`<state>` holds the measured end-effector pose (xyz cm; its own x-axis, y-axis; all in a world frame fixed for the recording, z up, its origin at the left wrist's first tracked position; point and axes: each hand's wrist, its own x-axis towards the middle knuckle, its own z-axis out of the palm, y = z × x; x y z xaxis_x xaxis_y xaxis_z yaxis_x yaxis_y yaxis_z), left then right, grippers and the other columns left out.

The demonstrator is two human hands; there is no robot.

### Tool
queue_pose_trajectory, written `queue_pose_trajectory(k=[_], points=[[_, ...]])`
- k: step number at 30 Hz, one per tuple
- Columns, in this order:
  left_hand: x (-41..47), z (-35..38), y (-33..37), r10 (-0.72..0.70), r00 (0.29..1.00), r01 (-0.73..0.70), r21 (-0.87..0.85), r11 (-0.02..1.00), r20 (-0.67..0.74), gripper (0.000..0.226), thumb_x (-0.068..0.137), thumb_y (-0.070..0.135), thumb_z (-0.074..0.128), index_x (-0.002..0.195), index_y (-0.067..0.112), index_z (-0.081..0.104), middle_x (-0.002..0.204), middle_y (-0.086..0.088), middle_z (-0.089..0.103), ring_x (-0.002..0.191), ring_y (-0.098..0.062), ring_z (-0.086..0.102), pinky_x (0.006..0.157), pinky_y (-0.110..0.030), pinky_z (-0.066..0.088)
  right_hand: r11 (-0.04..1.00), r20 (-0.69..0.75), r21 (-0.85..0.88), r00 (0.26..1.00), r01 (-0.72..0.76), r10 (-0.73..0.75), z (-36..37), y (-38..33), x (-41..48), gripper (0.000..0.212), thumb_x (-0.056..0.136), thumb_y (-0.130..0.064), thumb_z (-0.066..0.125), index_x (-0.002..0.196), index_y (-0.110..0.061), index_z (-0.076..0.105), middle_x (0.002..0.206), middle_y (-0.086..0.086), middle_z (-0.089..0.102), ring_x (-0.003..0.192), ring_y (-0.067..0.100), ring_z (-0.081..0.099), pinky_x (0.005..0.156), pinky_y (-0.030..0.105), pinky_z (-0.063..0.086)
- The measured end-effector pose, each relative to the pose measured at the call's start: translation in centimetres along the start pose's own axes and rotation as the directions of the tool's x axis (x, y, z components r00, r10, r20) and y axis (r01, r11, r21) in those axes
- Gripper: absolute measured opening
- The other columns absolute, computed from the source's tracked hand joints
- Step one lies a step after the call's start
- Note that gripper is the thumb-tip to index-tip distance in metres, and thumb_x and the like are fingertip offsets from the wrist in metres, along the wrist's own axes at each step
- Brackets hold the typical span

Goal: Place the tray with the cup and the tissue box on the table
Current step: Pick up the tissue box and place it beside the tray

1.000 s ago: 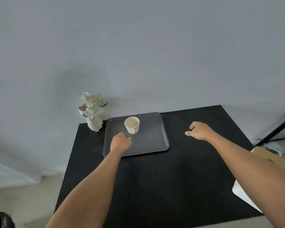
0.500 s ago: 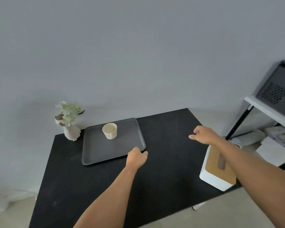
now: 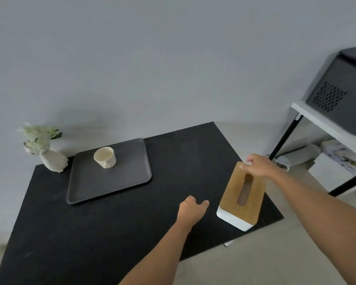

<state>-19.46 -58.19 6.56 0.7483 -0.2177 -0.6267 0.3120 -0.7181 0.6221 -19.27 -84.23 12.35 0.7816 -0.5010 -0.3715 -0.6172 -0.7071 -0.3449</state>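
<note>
- Table (image 3: 115, 233): black top seen from above; the near-left corner is cut off by the frame.
- Tray (image 3: 95, 188): laid flat on the table's far left, well apart from both hands.
- Box (image 3: 242, 195): tissue box at the table's right edge, part overhanging. Its long axis runs from near to far, tilted right. It lies right of the left hand and under the right hand, which is nearer. Whether its base rests on the table cannot be told.
- Right hand (image 3: 258, 166): fingers are curled over the box's far end; a firm grip cannot be confirmed.
- Left hand (image 3: 191, 208): open, holding nothing, just beside the box's near left side.
- Cup (image 3: 104, 157): 1 cup upright on the tray's far part.
</note>
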Motion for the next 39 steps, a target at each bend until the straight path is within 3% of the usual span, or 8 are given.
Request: queue_pose_trajectory(k=[3, 7, 9, 20, 25, 29, 34, 39], points=[[0.4, 2.5, 1.5, -0.052, 0.999, 0.052, -0.028, 0.998, 0.011, 0.069, 0.090, 0.051, 0.059, 0.144, 0.010, 0.042, 0.133, -0.006, 0.055, 0.105, -0.019, 0.061, 0.092, -0.034, 0.056, 1.000, 0.023, -0.007, 1.000, -0.004, 0.005, -0.1, 2.1, 1.9, 0.057, 0.093, -0.047, 0.053, 0.138, -0.014, 0.044, 0.141, 0.011, 0.051, 0.127, 0.031, 0.051, 0.097, 0.042, 0.045], [1.0, 5.7, 2.3, -0.139, 0.990, 0.140, -0.097, 0.985, 0.017, 0.064, 0.086, 0.054, 0.063, 0.128, 0.007, 0.053, 0.095, -0.001, 0.055, 0.076, -0.011, 0.055, 0.080, -0.033, 0.061, 1.000, 0.064, 0.024, 0.998, -0.007, 0.005, 0.1, 4.5, 4.1, 0.058, 0.094, -0.048, 0.050, 0.141, -0.015, 0.042, 0.144, 0.012, 0.048, 0.130, 0.032, 0.048, 0.101, 0.045, 0.043], [0.9, 6.8, 2.6, -0.181, 0.983, 0.184, -0.123, 0.975, 0.033, 0.070, 0.084, 0.057, 0.064, 0.131, 0.006, 0.052, 0.102, -0.003, 0.059, 0.083, -0.015, 0.061, 0.069, -0.029, 0.059, 1.000, 0.081, 0.031, 0.997, -0.003, 0.001, 0.4, 5.5, 4.9, 0.057, 0.095, -0.047, 0.048, 0.141, -0.015, 0.042, 0.144, 0.012, 0.048, 0.130, 0.032, 0.048, 0.101, 0.046, 0.042], [0.6, 9.1, 3.9, -0.310, 0.938, 0.345, -0.388, 0.854, 0.152, 0.076, 0.081, 0.047, 0.073, 0.139, 0.008, 0.041, 0.127, -0.012, 0.055, 0.111, -0.030, 0.065, 0.092, -0.040, 0.060, 0.993, 0.218, 0.086, 0.971, 0.084, -0.101, 1.5, 6.2, 6.1, 0.045, 0.102, -0.036, 0.034, 0.136, -0.009, 0.047, 0.138, 0.012, 0.052, 0.127, 0.029, 0.049, 0.103, 0.041, 0.040], [0.3, 10.9, 5.3, -0.302, 0.950, 0.295, -0.551, 0.780, 0.082, 0.061, 0.089, 0.026, 0.061, 0.143, 0.012, 0.035, 0.102, 0.001, 0.051, 0.095, -0.018, 0.054, 0.093, -0.040, 0.052, 0.989, 0.217, 0.135, 0.972, 0.064, -0.093, 1.6, 5.8, 5.7, 0.036, 0.103, -0.031, 0.035, 0.127, -0.011, 0.053, 0.128, 0.011, 0.055, 0.127, 0.031, 0.049, 0.103, 0.041, 0.039], [0.4, 9.9, 5.9, -0.301, 0.953, 0.231, -0.602, 0.765, -0.017, 0.058, 0.088, 0.019, 0.056, 0.141, 0.018, 0.033, 0.114, -0.004, 0.052, 0.098, -0.020, 0.053, 0.087, -0.040, 0.049, 0.979, 0.185, 0.198, 0.979, 0.047, -0.084, 1.4, 4.4, 5.4, 0.043, 0.103, -0.030, 0.036, 0.140, -0.010, 0.044, 0.141, 0.011, 0.049, 0.131, 0.029, 0.046, 0.105, 0.042, 0.038], [0.8, 5.6, 5.4, -0.238, 0.962, 0.115, -0.595, 0.795, -0.132, 0.048, 0.088, 0.011, 0.055, 0.134, 0.017, 0.043, 0.112, -0.001, 0.054, 0.108, -0.024, 0.054, 0.102, -0.050, 0.049, 0.965, 0.184, 0.251, 0.975, 0.074, -0.123, 0.9, 1.2, 5.2, 0.044, 0.102, -0.030, 0.037, 0.143, -0.012, 0.040, 0.144, 0.009, 0.045, 0.133, 0.029, 0.043, 0.108, 0.044, 0.037], [1.9, -0.7, 4.3, -0.191, 0.955, 0.035, -0.551, 0.834, -0.228, 0.051, 0.085, 0.008, 0.057, 0.134, 0.015, 0.049, 0.128, -0.007, 0.057, 0.117, -0.028, 0.055, 0.102, -0.052, 0.050, 0.937, 0.180, 0.327, 0.965, 0.122, -0.189, 1.5, -3.0, 4.9, 0.041, 0.099, -0.025, 0.047, 0.139, -0.016, 0.039, 0.133, 0.007, 0.048, 0.112, 0.020, 0.049, 0.094, 0.039, 0.041]])
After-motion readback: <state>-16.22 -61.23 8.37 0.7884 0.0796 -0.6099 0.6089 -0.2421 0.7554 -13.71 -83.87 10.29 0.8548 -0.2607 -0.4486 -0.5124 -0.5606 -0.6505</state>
